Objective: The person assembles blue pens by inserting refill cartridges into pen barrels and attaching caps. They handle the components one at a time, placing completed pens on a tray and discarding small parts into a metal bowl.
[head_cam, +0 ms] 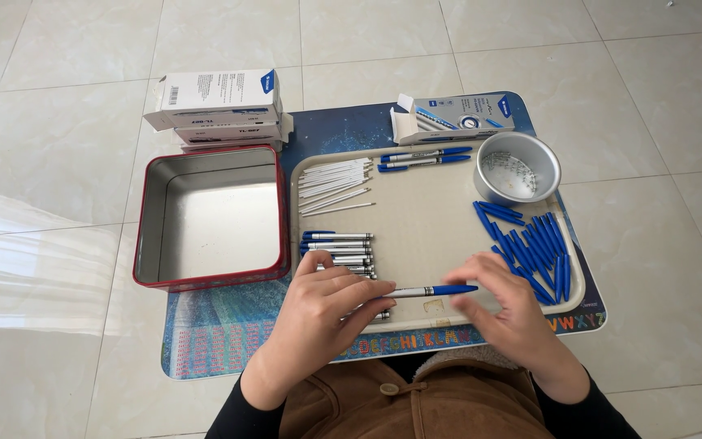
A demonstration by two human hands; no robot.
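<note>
My left hand and my right hand hold one pen between them, level over the front of a beige tray. The pen has a silver-white barrel on the left side and a blue part on the right. Left fingers pinch the barrel end; right fingers touch the blue end. Just behind my left hand lies a pile of silver pen barrels. A heap of blue pen parts lies beside my right hand.
Thin white refills lie at the tray's back left, three finished pens at the back. A round metal bowl holds small springs. An empty red-rimmed tin stands left; white boxes and an opened box sit behind.
</note>
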